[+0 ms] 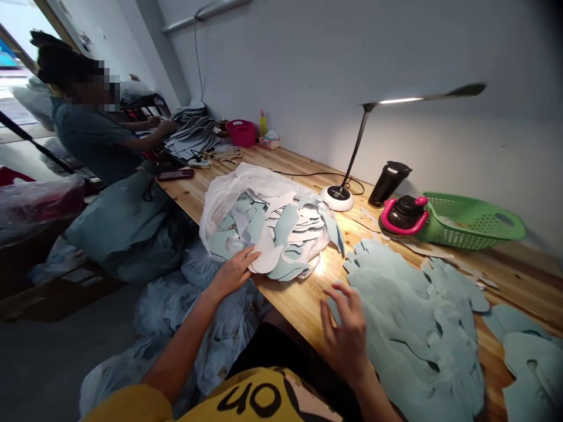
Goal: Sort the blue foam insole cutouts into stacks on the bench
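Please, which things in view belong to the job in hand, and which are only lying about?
For the job:
cut pieces, by the left hand
plastic bag around them
pile of blue pieces, by the right hand
lit lamp, probably

Seemingly lying about:
black cup
pink-handled bottle
green basket

Pale-blue cutouts (287,224) in a plastic bag (247,174)

The person is wearing a yellow short-sleeved top (206,407), its front carrying bold dark lettering (278,401), with black bottoms (259,351); the fingers (353,302) are showing bare.
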`<state>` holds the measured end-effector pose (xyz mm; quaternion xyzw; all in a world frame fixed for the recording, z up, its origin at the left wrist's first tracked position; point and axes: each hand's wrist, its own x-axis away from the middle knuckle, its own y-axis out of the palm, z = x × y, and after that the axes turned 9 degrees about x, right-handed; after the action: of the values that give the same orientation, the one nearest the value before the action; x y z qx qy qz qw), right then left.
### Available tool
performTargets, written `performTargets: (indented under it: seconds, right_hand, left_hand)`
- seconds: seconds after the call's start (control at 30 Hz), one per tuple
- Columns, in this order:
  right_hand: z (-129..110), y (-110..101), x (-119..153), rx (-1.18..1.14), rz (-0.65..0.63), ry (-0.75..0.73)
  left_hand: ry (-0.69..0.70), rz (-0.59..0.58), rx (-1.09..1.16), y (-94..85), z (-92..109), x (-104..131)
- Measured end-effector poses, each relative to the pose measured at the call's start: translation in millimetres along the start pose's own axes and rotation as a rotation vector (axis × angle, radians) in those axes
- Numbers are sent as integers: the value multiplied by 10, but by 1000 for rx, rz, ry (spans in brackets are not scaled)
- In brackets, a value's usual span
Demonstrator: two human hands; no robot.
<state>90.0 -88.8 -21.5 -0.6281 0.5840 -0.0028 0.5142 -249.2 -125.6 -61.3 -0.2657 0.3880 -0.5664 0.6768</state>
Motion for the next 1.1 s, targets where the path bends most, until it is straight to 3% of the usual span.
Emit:
performTargets:
  seconds: [0.07,0.17,0.23,0.27,0.33,0.47,0.53,0.6,0.67,0.77,0.83,0.9,1.0,1.1]
  right_hand:
    - [-113,321,-203,-103,-141,-55]
    - [-229,730,-469,-174,-276,-91]
    - [-293,927,-622,-202,-308,-97]
    - [-325,1001,-691,-219,-309,-99]
    - [-386,1104,-806,-286,-296,-107]
    - [-436,1172,-925,-555,-263,-10]
    - [-397,1153,-949,-691,-200,135]
    - [-314,1097,-991,-827,-80,309]
    - [-206,998,-1070,-930,39,435]
    - [-52,801,-1231,-1142,117,653]
    - [18,685,-1319,-1303,68,829]
    - [58,616,-1359,-1439,-89,937]
    - [73,600,-1329,-1635,-351,953]
    - [55,606,-1236,-1776,-368,950]
  left_hand:
    - [-1,64,122,-23,-87,-23]
    - [-63,415,260,-74,-101,-112]
    - [-93,631,275,-100,12,-158]
    - [-61,676,265,-99,112,-168]
    - [118,625,240,-60,374,-161]
    - [577,354,205,103,845,-108]
    - [603,350,237,144,879,-109]
    - [428,451,271,126,749,-151]
    - [138,519,233,69,525,-239]
    - [-258,373,51,8,238,-427]
    - [-427,236,-63,29,184,-571]
    - [-532,171,-125,98,234,-723]
    - [-611,155,-126,221,370,-944]
    - [-639,140,-89,269,424,-1100]
